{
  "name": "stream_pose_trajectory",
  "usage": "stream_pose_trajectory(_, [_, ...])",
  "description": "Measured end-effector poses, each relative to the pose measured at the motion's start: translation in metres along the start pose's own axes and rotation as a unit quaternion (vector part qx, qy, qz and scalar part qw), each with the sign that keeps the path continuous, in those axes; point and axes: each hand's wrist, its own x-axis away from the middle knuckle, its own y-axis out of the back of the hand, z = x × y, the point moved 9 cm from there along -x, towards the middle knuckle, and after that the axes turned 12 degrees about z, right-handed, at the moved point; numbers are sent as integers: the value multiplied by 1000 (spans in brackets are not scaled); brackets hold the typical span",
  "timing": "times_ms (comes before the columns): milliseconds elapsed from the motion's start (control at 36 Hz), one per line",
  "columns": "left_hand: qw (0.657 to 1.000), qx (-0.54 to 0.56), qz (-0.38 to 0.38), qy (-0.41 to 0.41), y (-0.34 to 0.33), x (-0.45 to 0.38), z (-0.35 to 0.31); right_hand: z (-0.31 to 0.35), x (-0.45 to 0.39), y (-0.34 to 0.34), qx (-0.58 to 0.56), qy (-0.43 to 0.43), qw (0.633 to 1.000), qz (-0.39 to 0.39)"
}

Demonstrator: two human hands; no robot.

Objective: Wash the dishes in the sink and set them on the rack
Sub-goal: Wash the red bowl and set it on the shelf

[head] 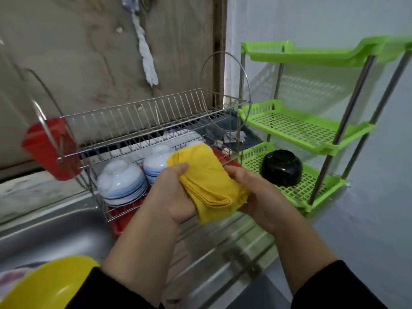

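A folded yellow cloth is held between both hands above the steel draining board. My left hand grips its left side, thumb on top. My right hand cups it from the right and below. Behind them stands a two-tier wire dish rack; its lower tier carries two stacks of upturned white-and-blue bowls over a red drip tray. The upper tier is bare. The steel sink lies at lower left, with a yellow plastic plate at the bottom left edge.
A red cutlery holder hangs on the rack's left end. A green three-shelf plastic stand is at the right, with an upturned black bowl on its lowest shelf. A white rag hangs on the wall.
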Motion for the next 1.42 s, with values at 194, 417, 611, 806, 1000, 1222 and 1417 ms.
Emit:
stream_pose_trajectory(194, [999,17,-27,-6,46,68,-20,-4,16,-92,138,60,985,90])
stream_pose_trajectory(417, [990,51,-69,-114,93,150,-55,-5,33,-189,416,242,874,63])
stream_pose_trajectory(611, [987,39,-68,-139,112,197,-60,-18,46,-238,408,297,859,83])
stream_pose_trajectory(806, [990,-19,-48,-133,116,222,-59,-25,43,-288,334,226,906,130])
stream_pose_trajectory(1000, [984,-143,-9,-104,121,240,-69,-56,42,-299,107,126,974,157])
stream_pose_trajectory(1222, [956,-294,-2,11,128,231,-72,-85,39,-299,-99,39,985,133])
stream_pose_trajectory(1417, [903,-424,-39,49,125,224,-77,-100,44,-295,-209,-59,969,118])
